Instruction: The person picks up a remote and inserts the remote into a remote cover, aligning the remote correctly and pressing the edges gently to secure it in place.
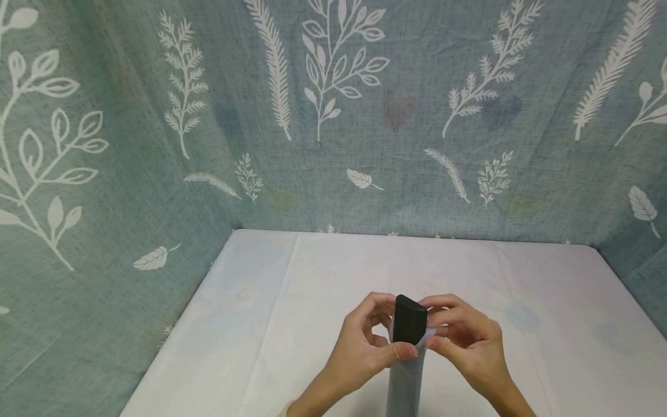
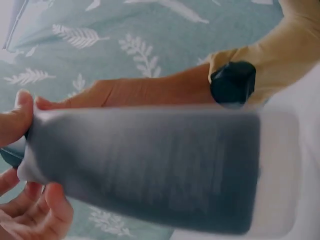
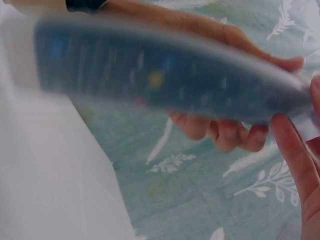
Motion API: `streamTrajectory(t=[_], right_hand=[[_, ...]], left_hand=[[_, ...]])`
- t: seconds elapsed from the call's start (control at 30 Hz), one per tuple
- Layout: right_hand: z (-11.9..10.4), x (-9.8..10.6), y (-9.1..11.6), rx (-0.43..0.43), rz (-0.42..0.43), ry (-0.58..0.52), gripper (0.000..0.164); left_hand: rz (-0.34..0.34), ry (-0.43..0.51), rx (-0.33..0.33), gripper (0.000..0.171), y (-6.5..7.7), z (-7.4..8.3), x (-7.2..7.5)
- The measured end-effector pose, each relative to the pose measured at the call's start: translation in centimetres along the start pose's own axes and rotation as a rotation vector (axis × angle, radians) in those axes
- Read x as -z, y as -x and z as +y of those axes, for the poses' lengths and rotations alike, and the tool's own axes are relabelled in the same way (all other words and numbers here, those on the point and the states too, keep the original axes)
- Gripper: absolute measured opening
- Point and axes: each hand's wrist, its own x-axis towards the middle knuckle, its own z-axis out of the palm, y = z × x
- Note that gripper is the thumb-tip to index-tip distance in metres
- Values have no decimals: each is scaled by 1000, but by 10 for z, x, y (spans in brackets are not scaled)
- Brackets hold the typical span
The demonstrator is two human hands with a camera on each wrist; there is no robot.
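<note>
In the head view a dark remote control stands with its black end up, inside a translucent plastic sleeve. My left hand pinches the sleeve near its top, thumb in front and fingers behind. On the other side, my right hand grips the sleeve's upper edge between thumb and fingers. The left wrist view shows the sleeve lengthwise, with a pale margin past the dark body. Blurred coloured and white marks show on the remote control in the right wrist view.
A white-covered table lies under the hands. Grey-green curtains with white leaf prints hang behind and at both sides of it. A dark band sits on the right wrist, below a yellow cuff.
</note>
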Motion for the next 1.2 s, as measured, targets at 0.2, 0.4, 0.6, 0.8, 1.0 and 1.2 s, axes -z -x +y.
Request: streamTrajectory(t=[0.2, 0.4, 0.6, 0.8, 1.0, 1.2], right_hand=[[-3, 1, -4, 13, -51, 12, 18], [-12, -3, -8, -67, -38, 9, 27], [-16, -7, -10, -109, 1, 1, 44], [-17, -8, -9, -180, -11, -11, 45], [-14, -6, -5, -241, -47, -45, 45], [-14, -2, -2, -250, -90, -78, 45]], left_hand=[[-117, 212, -52, 30, -3, 0, 9], [-130, 280, -107, 25, -4, -1, 12], [-184, 290, -128, 26, -3, -3, 14], [-207, 191, -289, 22, -7, -8, 23], [-162, -88, -527, 18, -13, -4, 27], [-174, -150, -664, 19, -17, 3, 23]])
